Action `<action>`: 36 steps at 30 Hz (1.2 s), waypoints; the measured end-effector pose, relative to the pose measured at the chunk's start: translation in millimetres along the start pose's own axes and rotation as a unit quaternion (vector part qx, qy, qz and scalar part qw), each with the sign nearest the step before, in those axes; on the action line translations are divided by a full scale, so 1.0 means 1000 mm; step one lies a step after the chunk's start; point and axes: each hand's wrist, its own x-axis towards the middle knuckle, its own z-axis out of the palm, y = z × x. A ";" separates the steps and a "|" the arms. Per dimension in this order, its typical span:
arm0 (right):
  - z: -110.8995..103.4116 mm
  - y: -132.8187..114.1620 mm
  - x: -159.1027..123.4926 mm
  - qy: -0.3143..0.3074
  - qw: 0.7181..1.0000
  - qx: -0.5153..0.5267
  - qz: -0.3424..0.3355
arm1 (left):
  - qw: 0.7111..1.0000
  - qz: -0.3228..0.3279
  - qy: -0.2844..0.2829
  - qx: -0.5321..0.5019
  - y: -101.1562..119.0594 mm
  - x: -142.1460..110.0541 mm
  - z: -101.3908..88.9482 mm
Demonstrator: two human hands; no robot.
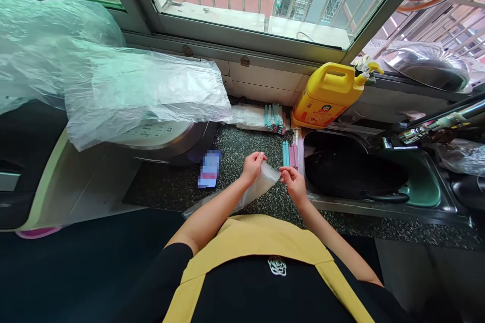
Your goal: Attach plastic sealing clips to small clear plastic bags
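A clear plastic bag (260,185) is stretched between my hands over the dark speckled counter. My left hand (253,167) pinches one upper corner, while my right hand (294,183) grips the opposite corner with its fingertips. The bag's lower part trails left behind my left forearm. Just beyond my right hand lie flat blue sealing clips (285,154) and pink sealing clips (293,155), side by side near the sink's edge. Farther back, more clips (274,117) rest on a clear packet by the wall.
A phone (209,168) with a blurred screen lies left of my hands. A rice cooker (162,136) stands partly under a large plastic sheet (151,81). To the right, a black pan (352,174) sits in the sink (432,186), below a yellow detergent jug (326,96).
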 end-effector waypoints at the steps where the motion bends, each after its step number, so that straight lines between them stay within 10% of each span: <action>1: 0.005 -0.006 -0.006 -0.009 1.000 0.020 -0.006 | 1.000 0.010 0.012 0.000 0.004 -0.001 -0.001; 18: 0.007 -0.060 0.006 0.013 0.996 -0.002 -0.093 | 0.994 0.094 -0.030 -0.057 0.062 -0.028 -0.031; 36: 0.016 -0.078 0.013 0.100 0.976 -0.036 -0.191 | 0.991 0.099 0.008 -0.087 0.071 -0.039 -0.024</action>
